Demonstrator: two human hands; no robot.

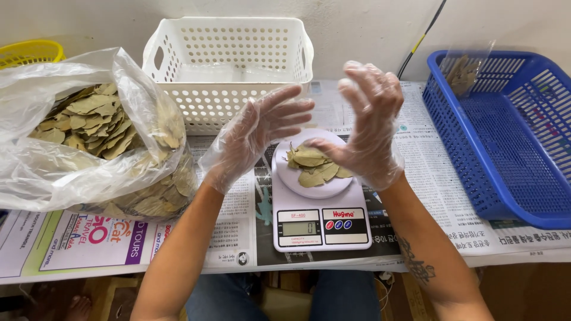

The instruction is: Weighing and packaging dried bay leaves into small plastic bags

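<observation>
At frame centre, dried leaves [313,166] lie on the scale [319,211], just under the right hand [370,132]; left hand [262,135] hovers beside; both hands' fingers spread, holding nothing.

leaves [314,166] lie on the scale [321,220], bag [71,160] left, basket [229,65] behind, crate [511,148] right.

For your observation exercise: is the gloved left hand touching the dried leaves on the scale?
Apart. The head view shows the left hand raised beside the scale, its fingers clear of the dried leaves, with the white pan showing between them.
</observation>
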